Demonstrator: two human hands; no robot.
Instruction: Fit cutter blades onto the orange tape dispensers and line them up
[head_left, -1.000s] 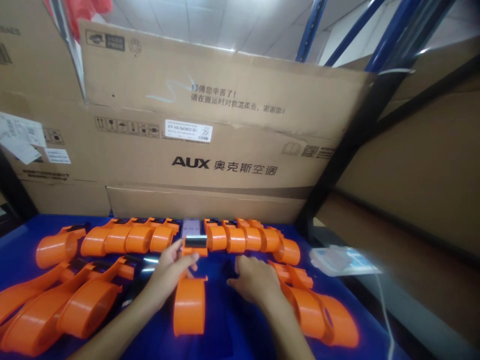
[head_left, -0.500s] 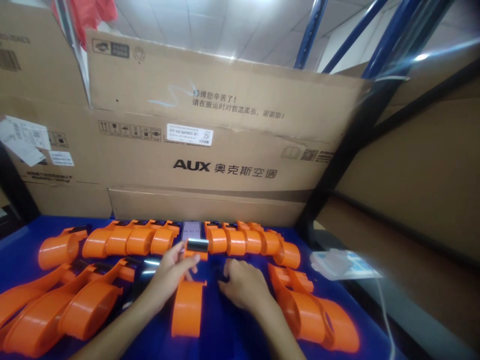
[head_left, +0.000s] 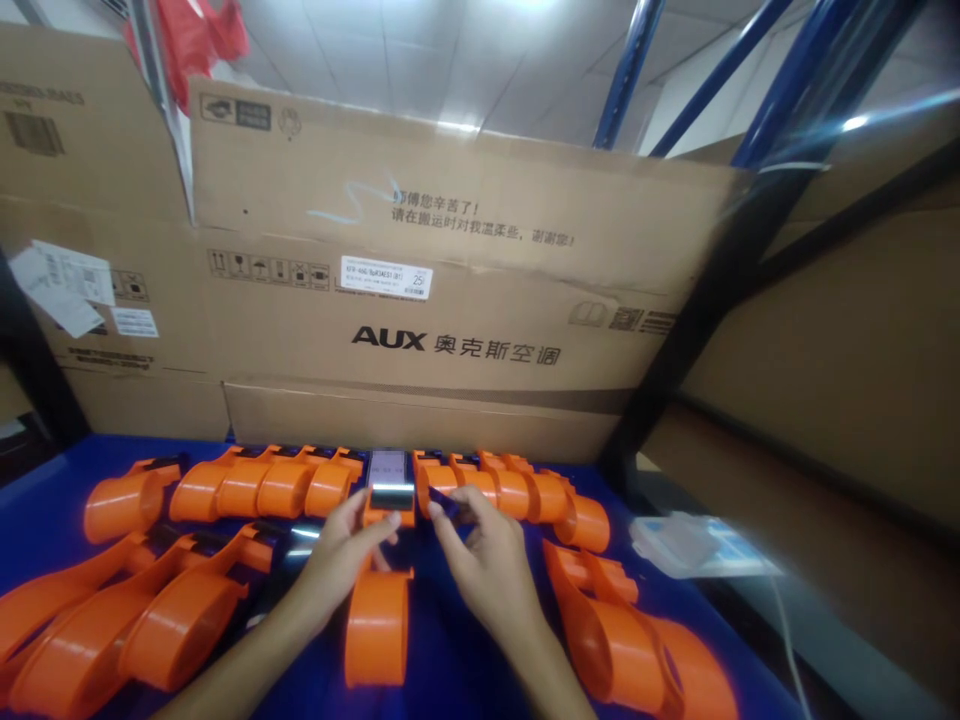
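My left hand (head_left: 343,548) is closed on the head of an orange tape dispenser (head_left: 377,630). Its round hub hangs below the fingers, and a shiny black strip (head_left: 393,496) lies across its top. Just to the right, my right hand (head_left: 491,550) pinches a small dark flat piece (head_left: 444,502) between thumb and fingers. That piece is apart from the held dispenser, and its exact kind is too small to make out.
More orange tape dispensers (head_left: 285,486) stand in a back row; others lie front left (head_left: 176,625) and front right (head_left: 622,650) on the blue surface. A small display (head_left: 388,467) stands at the back. A clear plastic case (head_left: 701,545) sits right. Cardboard (head_left: 465,400) walls the back.
My right hand has risen from the blue surface and come toward the held dispenser, with the dark piece now showing in its fingers. My left hand keeps its hold; the view has shifted slightly.
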